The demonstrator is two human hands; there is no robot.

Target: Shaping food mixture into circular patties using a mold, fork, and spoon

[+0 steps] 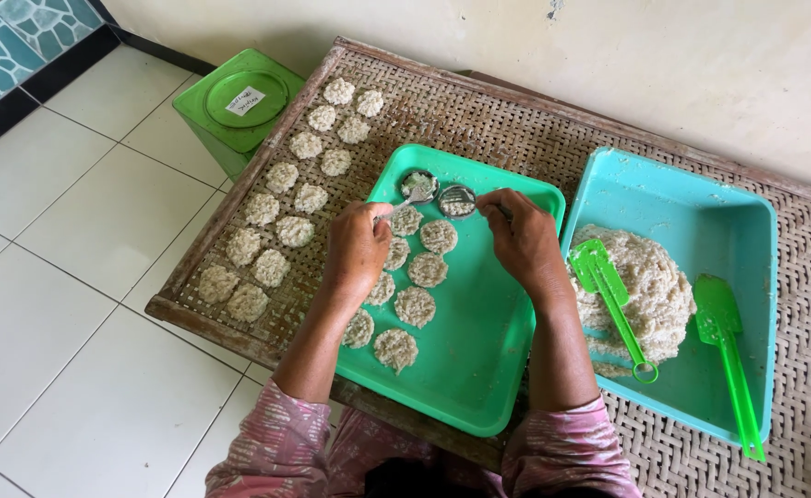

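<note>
My left hand [357, 249] hovers over a green tray [479, 350] and grips a metal spoon [415, 196] whose tip points at a small round metal mould [417, 183] filled with rice mix. My right hand [523, 238] pinches a second small round mould [457, 200] near the tray's far edge. Several flat round rice cakes [417, 305] lie in rows on the left part of the tray, partly under my left hand.
Many more rice cakes [281, 212] dry on a woven bamboo mat [516, 129]. A turquoise tub [701, 231] at right holds a rice heap [650, 295] and two green paddles [613, 300]. A green lidded bin [239, 101] stands on the tiled floor.
</note>
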